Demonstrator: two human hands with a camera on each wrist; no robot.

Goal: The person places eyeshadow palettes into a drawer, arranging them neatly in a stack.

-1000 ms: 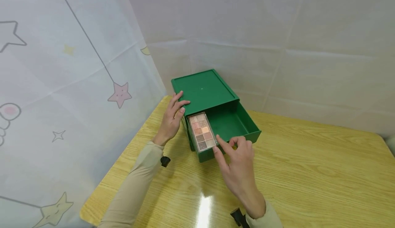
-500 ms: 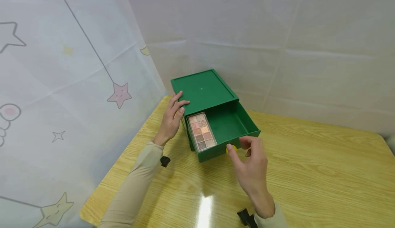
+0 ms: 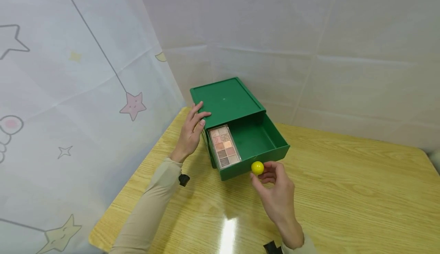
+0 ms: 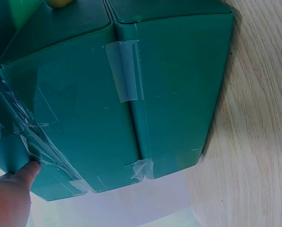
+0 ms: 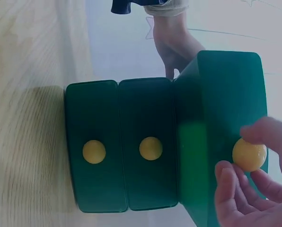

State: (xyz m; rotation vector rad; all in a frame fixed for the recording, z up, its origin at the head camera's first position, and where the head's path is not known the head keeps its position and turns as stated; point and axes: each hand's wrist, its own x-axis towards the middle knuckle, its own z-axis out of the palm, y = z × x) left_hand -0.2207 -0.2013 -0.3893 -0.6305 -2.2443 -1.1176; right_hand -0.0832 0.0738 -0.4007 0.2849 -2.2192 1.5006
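A green drawer cabinet (image 3: 228,101) stands on the table, its top drawer (image 3: 258,137) pulled out. An eyeshadow palette (image 3: 225,147) in pink and brown shades lies along the drawer's left side. My right hand (image 3: 278,193) holds the round yellow knob (image 3: 257,168) on that drawer's front, thumb and fingertips around it. At the cabinet's left top edge rests my left hand (image 3: 190,133), with fingers extended onto the lid; its thumb (image 4: 27,172) touches the side in the left wrist view.
Two lower drawers are closed, each with a yellow knob (image 5: 151,148). Clear tape (image 4: 123,71) joins the cabinet's tiers along the side. The wood-grain table (image 3: 343,185) extends to the right. A pale patterned curtain (image 3: 86,93) hangs close on the left.
My right hand has left the palette's front corner and moved right and down to the drawer's knob. The palette now lies untouched in the drawer. My left hand has stayed in place.
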